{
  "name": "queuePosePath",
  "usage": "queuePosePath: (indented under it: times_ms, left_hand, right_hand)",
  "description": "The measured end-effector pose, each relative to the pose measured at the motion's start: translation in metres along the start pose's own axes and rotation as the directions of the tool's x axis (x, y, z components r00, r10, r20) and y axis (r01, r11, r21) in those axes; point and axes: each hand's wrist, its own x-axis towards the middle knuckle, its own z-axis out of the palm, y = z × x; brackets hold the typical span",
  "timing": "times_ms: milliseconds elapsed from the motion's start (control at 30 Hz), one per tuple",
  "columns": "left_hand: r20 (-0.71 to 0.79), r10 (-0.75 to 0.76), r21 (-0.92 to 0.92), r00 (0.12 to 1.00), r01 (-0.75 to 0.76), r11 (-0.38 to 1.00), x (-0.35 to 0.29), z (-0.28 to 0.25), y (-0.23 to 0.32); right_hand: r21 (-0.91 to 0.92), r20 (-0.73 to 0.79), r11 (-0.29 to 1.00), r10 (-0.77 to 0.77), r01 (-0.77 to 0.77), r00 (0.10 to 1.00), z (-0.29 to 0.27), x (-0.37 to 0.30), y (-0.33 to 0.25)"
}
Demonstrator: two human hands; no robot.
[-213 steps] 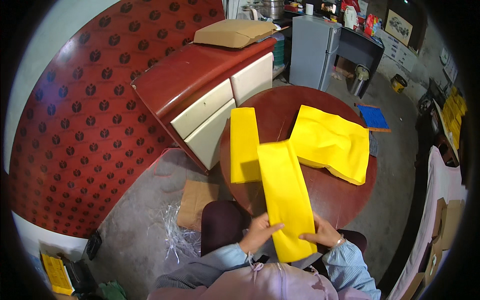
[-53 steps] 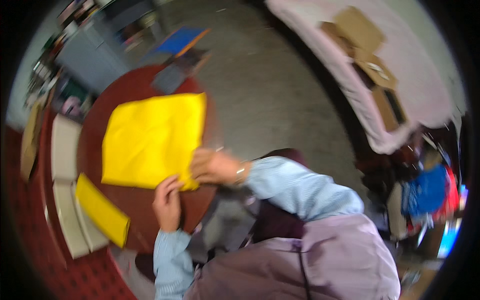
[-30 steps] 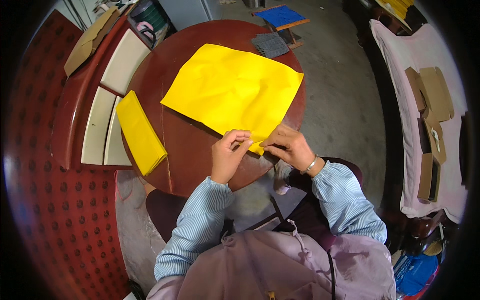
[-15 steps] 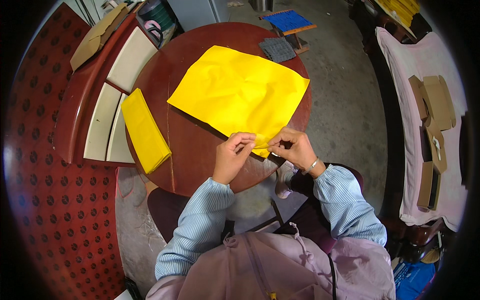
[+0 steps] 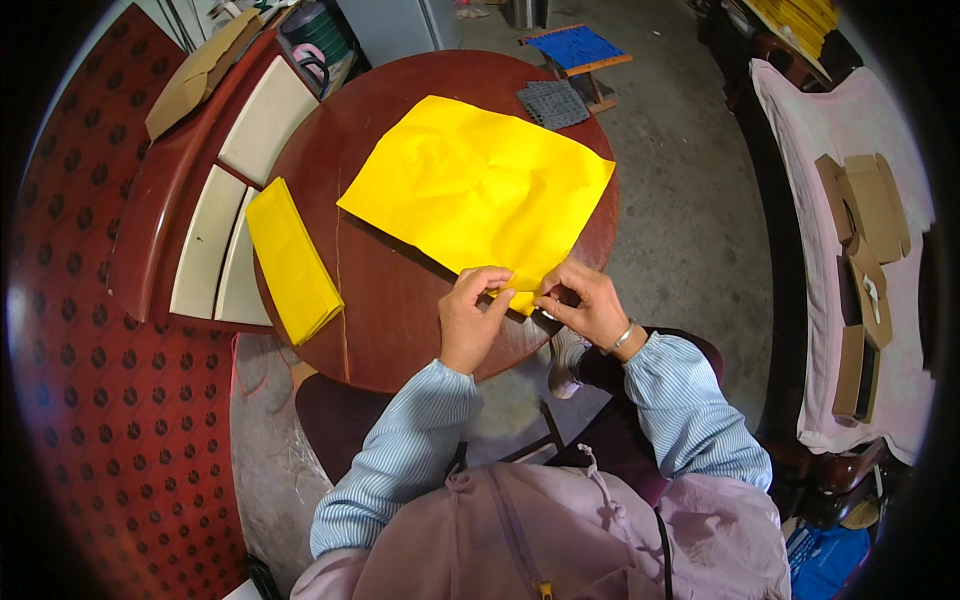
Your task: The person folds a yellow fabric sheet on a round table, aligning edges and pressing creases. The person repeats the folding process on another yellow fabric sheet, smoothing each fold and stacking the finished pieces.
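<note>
Tabletop (image 5: 395, 325), round, red-brown, yellow sheet (image 5: 482, 185) on it, left hand (image 5: 467, 322) and right hand (image 5: 592, 307) pinching its corner, grey floor (image 5: 690, 220) beyond

A round red-brown table (image 5: 395, 320) bears a yellow sheet (image 5: 480, 185), a folded yellow strip (image 5: 292, 262), a grey mat (image 5: 553, 104)

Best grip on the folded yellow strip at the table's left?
Probably mid-length on its left long edge, coming from the left, thumb on top: the folded yellow strip is narrow, lies flat, and that edge seems to jut past the table.
</note>
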Motion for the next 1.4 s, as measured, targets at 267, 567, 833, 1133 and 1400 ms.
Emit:
queuePosePath:
  times_ms: [267,567,833,1133,1400]
  left_hand:
    - [0.096,-0.114,-0.334,0.989,0.14,0.932,0.006,-0.005,-0.005]
    - [0.148,-0.071,-0.252,0.986,0.107,0.962,0.003,-0.012,-0.004]
    - [0.134,0.072,-0.135,0.988,-0.054,0.989,0.001,-0.013,-0.001]
    - [0.025,-0.136,-0.387,0.99,0.136,0.912,0.002,0.005,-0.008]
    - [0.115,0.002,-0.203,0.993,0.022,0.979,0.005,-0.012,-0.009]
  right_hand:
    - [0.159,-0.044,0.986,0.052,-0.044,0.998,0.007,0.005,0.007]
    - [0.163,-0.014,0.97,0.187,-0.182,0.982,0.006,0.007,0.003]
    - [0.168,-0.028,0.97,0.181,-0.173,0.983,0.007,0.006,0.001]
    - [0.034,-0.003,0.994,0.104,-0.104,0.995,0.0,0.004,-0.006]
    - [0.121,-0.004,0.986,0.111,-0.11,0.994,0.002,0.006,0.0]
